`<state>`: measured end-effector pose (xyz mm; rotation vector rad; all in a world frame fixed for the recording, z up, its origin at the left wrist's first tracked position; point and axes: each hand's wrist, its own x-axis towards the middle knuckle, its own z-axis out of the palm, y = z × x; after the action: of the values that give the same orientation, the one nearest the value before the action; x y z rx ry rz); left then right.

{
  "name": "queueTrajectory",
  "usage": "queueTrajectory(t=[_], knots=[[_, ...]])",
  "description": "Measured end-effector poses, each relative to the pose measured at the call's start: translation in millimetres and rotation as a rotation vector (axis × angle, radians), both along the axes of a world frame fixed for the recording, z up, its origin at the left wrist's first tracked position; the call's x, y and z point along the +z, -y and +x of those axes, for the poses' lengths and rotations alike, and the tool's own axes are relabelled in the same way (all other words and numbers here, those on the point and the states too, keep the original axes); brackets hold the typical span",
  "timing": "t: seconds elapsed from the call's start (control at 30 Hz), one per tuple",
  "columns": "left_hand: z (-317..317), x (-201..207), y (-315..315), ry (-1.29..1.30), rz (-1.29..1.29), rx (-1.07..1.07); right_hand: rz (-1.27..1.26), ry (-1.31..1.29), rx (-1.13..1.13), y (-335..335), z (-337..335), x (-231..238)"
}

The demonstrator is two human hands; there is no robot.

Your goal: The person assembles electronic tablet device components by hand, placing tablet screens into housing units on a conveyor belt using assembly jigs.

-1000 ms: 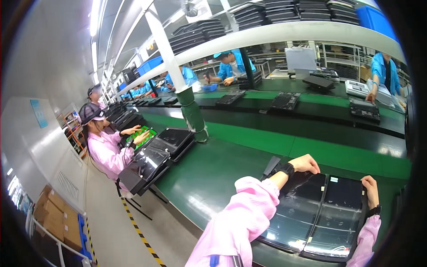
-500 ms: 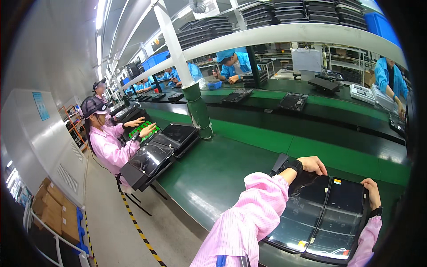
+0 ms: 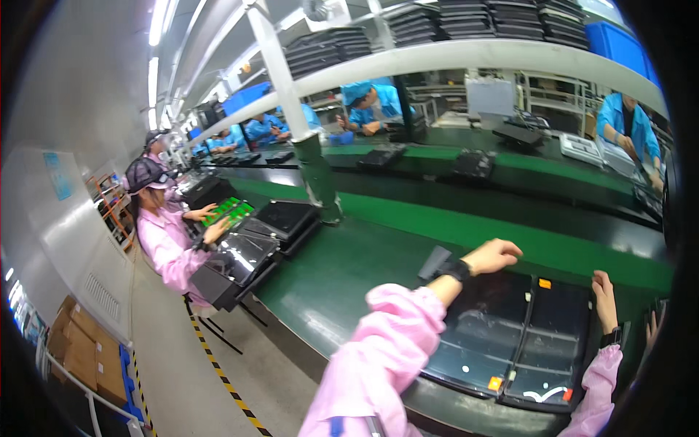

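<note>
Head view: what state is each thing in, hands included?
Left hand: fingers loosely bent, nothing visible in its grip.
Right hand: fingers raised, nothing visible in its grip.
Left dark panel: lying flat, glossy face up.
Right dark panel: lying flat beside it, glossy face up.
Cardboard boxes: stacked.
Black casings: stacked.

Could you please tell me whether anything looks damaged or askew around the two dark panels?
Nothing looks clearly spilled or broken. The left dark panel and right dark panel lie side by side. One oddity is a curved white streak near the right dark panel's lower edge; it may be a reflection.
</note>
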<state>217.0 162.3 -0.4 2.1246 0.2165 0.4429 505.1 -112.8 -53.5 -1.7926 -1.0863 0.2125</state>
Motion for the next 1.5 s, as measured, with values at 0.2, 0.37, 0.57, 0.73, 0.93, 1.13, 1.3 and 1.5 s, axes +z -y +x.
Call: queueTrajectory(t=[0.2, 0.37, 0.57, 0.73, 0.93, 1.13, 1.3, 1.5], knots=[[-149.1, 46.9, 52.1, 0.016, 0.381, 0.143, -0.130, 0.415, 0.159, 56.9, -134.2, 79.3], [-235.0, 31.6, 120.3, -0.170, 0.390, 0.243, -0.257, 0.535, 0.247, 135.3, -191.9, 83.7], [-238.9, -5.4, 160.1, -0.206, 0.538, 0.284, -0.291, 0.726, 0.163, 156.5, -210.8, 49.5], [-226.3, -13.7, 150.0, -0.117, 0.676, 0.362, -0.232, 0.819, 0.082, 154.1, -205.5, 44.8], [-168.9, -20.7, 109.4, -0.069, 0.687, 0.448, -0.155, 0.785, -0.108, 91.0, -159.8, 33.4], [-32.7, -46.8, 30.4, 0.161, 0.776, 0.735, -0.055, 0.904, -0.597, -10.6, -61.8, -10.1], [0.1, -48.4, 37.6, 0.122, 0.729, 0.619, 0.122, 0.561, -0.460, -35.4, -82.8, 14.0], [-1.9, -44.5, 77.6, 0.066, 0.623, 0.222, -0.029, 0.535, -0.093, -7.1, -135.1, -19.5]])
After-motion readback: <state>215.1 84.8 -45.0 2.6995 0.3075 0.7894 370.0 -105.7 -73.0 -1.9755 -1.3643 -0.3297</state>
